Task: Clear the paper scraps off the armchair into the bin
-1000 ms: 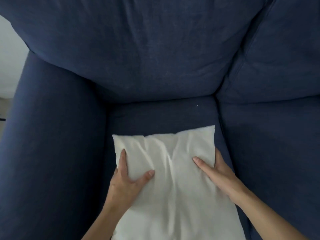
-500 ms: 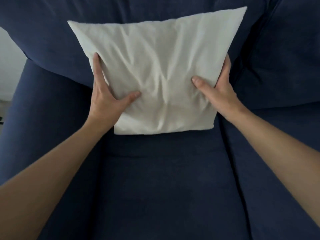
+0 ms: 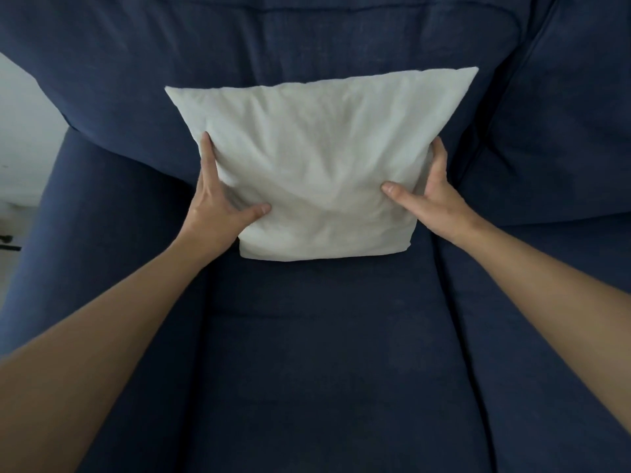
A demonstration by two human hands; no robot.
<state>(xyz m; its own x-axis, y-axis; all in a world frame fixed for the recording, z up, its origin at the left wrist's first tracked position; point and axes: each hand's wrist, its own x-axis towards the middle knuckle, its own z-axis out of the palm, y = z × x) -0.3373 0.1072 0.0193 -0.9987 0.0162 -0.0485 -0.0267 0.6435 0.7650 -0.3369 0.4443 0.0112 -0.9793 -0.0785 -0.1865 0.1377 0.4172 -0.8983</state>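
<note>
Oddly, no scraps or bin show: both hands, left (image 3: 218, 203) and right (image 3: 433, 199), grip the white pillow (image 3: 317, 165) by its side edges, thumbs in front, propping it upright against the armchair (image 3: 324, 370) backrest, equally near each hand.

Creased white cloth pillow (image 3: 317, 158); matt woven armchair (image 3: 327, 370)

Dim, soft light; wide-angle edge distortion.
</note>
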